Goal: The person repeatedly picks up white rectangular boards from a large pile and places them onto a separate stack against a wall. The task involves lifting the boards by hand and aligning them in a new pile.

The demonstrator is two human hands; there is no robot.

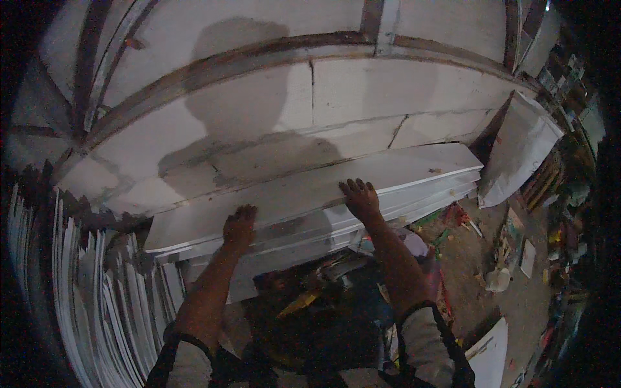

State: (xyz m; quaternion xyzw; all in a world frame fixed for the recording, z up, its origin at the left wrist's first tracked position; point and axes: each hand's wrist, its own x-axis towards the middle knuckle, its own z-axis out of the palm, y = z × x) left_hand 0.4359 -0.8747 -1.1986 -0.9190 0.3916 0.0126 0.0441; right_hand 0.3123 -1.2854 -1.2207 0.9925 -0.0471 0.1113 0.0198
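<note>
A long white board [284,187] lies on top of a stack of similar white boards [414,202] against the wall. My left hand [240,227] rests at the front edge of the top board, left of its middle, fingers stretched onto the upper face. Further right, my right hand [360,199] lies on the same board with its fingers a little spread. Both palms sit at the near edge. The thumbs do not show clearly, and neither hand is visibly closed around the board.
Many thin white sheets [110,291] stand on edge at the left. A white sheet-like piece [521,149] leans at the right end of the stack. Scraps and debris [446,220] litter the floor. Another white panel [488,354] is at lower right. My shadow falls across the block wall [349,84].
</note>
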